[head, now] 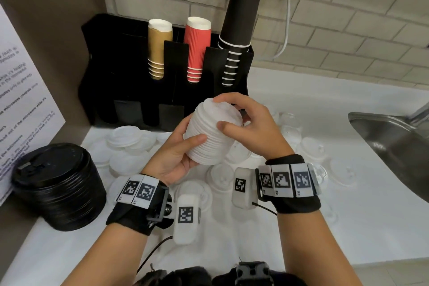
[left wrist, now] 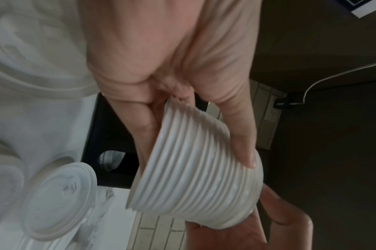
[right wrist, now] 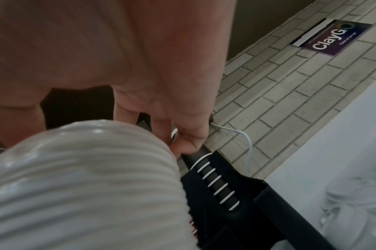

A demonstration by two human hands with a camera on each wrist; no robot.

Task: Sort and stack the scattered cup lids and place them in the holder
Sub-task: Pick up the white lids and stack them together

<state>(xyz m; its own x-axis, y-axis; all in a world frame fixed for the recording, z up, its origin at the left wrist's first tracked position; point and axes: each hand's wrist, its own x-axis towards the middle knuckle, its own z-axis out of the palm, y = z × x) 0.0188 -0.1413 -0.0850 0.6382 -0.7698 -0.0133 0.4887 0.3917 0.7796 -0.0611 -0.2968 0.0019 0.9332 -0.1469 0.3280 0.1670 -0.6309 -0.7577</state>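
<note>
A tall stack of white cup lids point(head: 212, 132) is held tilted above the counter, just in front of the black holder point(head: 130, 72). My left hand point(head: 178, 153) grips its lower part from the left, thumb across the ribbed side point(left wrist: 195, 179). From the right, my right hand point(head: 241, 121) holds the stack's upper end point(right wrist: 82, 182), fingers over the top lid and thumb on the side. Loose white lids point(head: 130, 139) lie scattered on the white counter below. A stack of black lids point(head: 58, 188) stands at the left.
The holder carries gold point(head: 159, 49), red point(head: 196, 49) and black point(head: 236, 30) paper cup stacks, with low slots along its front. A steel sink point(head: 394, 141) is at the right. Clear lids point(head: 311, 148) lie near it. A brown wall with a notice closes the left side.
</note>
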